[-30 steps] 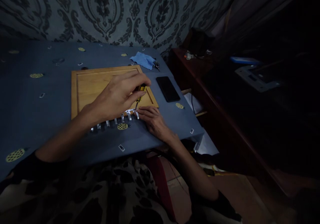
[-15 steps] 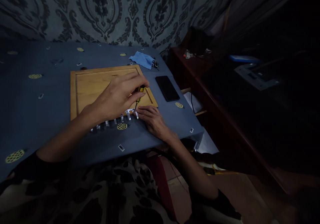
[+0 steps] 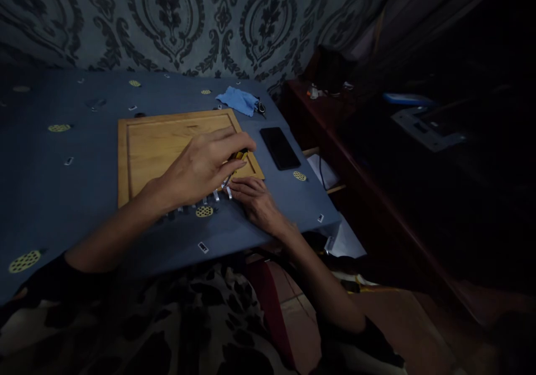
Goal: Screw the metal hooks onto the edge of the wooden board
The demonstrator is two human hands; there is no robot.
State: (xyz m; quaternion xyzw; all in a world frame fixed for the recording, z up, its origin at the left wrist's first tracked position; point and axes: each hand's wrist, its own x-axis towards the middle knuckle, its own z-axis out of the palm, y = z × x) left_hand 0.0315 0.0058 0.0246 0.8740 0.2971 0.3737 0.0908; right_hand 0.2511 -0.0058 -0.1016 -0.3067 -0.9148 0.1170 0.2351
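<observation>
My left hand (image 3: 201,166) is closed around a screwdriver (image 3: 240,155) with a yellow and black handle, tilted with its tip low near the board's front right corner. The wooden board (image 3: 157,140) has a raised frame and lies flat on the table. Along its near edge runs a metal hook rail, its silver hooks (image 3: 216,195) sticking out toward me; my left hand and forearm hide part of it. My right hand (image 3: 256,201) rests on the table with its fingertips closed at the rail's right end, beside the screwdriver tip. Whether they also pinch a screw is hidden.
A black phone (image 3: 280,148) lies right of the board. Behind it are a blue cloth (image 3: 238,100) and what looks like scissor handles (image 3: 261,107). The blue patterned tablecloth (image 3: 92,168) covers the table. A dark red wooden desk (image 3: 335,132) stands to the right.
My left hand has turned and shifted slightly right and down, tilting the screwdriver further and covering more of the hooks. My right hand stays in place.
</observation>
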